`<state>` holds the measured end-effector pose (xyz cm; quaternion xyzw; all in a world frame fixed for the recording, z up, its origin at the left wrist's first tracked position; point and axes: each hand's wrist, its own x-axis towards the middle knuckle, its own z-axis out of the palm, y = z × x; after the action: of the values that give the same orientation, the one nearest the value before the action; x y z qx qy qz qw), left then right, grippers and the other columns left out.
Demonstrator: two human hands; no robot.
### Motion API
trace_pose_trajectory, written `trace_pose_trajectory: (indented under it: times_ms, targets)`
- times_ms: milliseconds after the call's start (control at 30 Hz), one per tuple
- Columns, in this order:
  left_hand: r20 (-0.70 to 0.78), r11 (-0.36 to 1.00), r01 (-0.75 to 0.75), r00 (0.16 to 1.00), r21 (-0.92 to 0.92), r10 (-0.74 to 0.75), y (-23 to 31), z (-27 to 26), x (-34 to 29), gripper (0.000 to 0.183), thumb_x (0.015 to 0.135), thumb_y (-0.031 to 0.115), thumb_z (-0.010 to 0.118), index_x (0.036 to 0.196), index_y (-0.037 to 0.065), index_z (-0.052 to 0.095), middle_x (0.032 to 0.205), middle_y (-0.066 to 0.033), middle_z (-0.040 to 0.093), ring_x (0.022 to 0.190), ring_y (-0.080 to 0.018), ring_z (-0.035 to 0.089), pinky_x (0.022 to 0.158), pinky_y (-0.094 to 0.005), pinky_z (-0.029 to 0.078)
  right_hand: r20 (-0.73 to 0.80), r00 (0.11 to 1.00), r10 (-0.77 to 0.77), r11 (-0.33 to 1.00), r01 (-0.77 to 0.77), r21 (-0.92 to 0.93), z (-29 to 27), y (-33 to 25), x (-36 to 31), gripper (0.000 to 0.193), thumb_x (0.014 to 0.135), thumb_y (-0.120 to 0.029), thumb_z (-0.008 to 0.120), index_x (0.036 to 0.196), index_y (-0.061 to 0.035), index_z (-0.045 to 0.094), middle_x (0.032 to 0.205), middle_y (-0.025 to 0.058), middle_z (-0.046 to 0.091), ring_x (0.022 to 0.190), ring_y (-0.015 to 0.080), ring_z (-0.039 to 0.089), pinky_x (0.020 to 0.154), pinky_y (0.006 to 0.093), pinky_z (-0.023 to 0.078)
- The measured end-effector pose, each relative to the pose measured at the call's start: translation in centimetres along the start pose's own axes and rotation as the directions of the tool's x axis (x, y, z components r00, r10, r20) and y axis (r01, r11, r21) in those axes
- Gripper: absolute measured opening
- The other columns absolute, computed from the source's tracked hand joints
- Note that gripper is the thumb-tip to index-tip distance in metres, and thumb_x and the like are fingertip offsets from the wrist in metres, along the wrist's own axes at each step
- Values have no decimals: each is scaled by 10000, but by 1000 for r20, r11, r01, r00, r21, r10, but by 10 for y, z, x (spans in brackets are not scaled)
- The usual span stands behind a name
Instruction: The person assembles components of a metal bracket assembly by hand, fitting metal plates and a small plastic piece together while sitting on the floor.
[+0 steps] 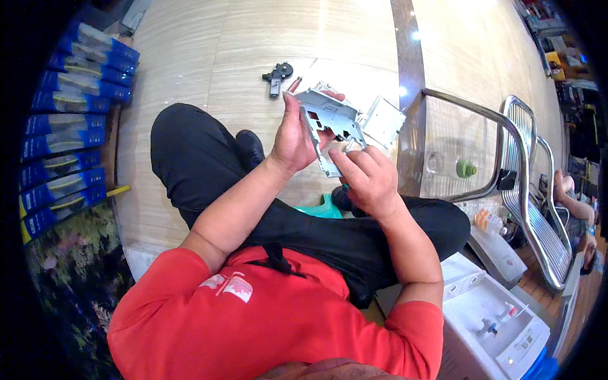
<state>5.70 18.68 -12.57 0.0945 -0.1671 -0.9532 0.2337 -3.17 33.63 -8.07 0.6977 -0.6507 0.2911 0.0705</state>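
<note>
A thin silver metal casing (337, 114) with cut-out holes and bent edges is held up over my lap. My left hand (296, 138) grips its left side, thumb in front and fingers behind. My right hand (368, 175) is closed at the casing's lower right edge, with the index finger reaching to its inner face. A small dark end shows below that fist; what it belongs to is hidden. On the floor beyond lie a black and grey motor-like part (277, 78) and a slim reddish tool (295, 84). A pale slotted metal cover (384, 121) lies right of the casing.
Stacked blue boxes (66, 126) line the left side. To the right are a chrome-framed chair (520, 158) and a green-topped container (467, 168). A white water dispenser (491, 316) is at lower right. Another person's arm (576, 202) shows at the far right.
</note>
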Motion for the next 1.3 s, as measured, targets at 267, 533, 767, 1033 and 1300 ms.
trace_pose_trajectory:
  times_ms: [267,533,767,1033,1300]
  targets:
    - [-129,995,9,991,-104,-22,-2,3,0,662,945,639,275,1342,124,402,1276,-132,530,1215,-302,494,1040,-488,382,12,1000,8,1000,-8,-18,-1,-1,2,492,614,-82,653,1106,-70,637,765,44,550,621,216,514,532,337,433]
    - [-84,995,89,992,-53,-93,-1,-10,1,638,952,647,258,1387,188,338,1280,-78,494,1245,-308,470,1033,-527,384,1,1000,-4,1000,4,-13,-5,2,0,501,606,-51,664,1106,-70,631,765,46,558,624,220,521,534,340,452]
    - [-156,995,97,983,-28,-100,-1,-3,0,719,938,683,214,1303,106,437,1281,-161,532,1214,-297,496,980,-464,423,9,997,70,997,-71,23,-14,3,1,579,543,-12,710,1113,-80,632,771,49,571,649,236,546,534,351,463]
    - [-145,992,115,984,55,-106,-2,5,-2,736,947,673,170,1253,81,482,1266,-197,552,1169,-295,532,951,-431,428,-20,991,135,991,-134,28,-24,4,2,551,560,-15,735,1097,-93,643,757,48,571,650,237,549,526,358,455]
    - [-128,991,107,987,74,-97,-10,5,-3,752,941,677,166,1279,81,475,1269,-183,556,1159,-298,539,963,-441,426,-14,995,103,995,-103,-18,-24,3,1,539,569,-28,717,1100,-78,639,720,38,541,623,224,536,510,348,445]
